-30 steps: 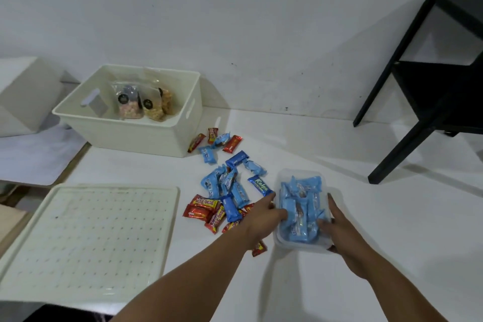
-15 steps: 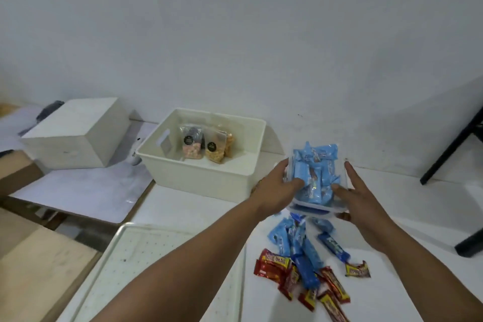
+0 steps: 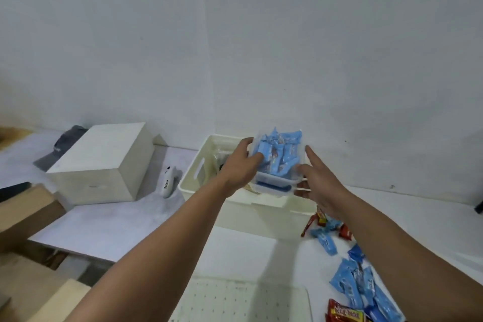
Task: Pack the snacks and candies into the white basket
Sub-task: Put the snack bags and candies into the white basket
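The white basket [image 3: 193,185] sits by the wall; above its opening hangs a clear tub [image 3: 274,183] of blue candies [image 3: 278,154], carried level so nothing spills. Left hand [image 3: 241,165] clamps one side, right hand [image 3: 317,180] the other, fingers spread. Half a second ago it hung short of the basket.

Candy tub [image 3: 274,183] over basket [image 3: 193,178]; box [image 3: 102,165] left, loose candies [image 3: 355,280] right.

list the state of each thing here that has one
clear tub: full of blue candies, held over the basket
white basket: open, lid off
perforated lid: lying flat on table
left hand: gripping tub
right hand: on tub, fingers spread
loose candies: unpacked on table
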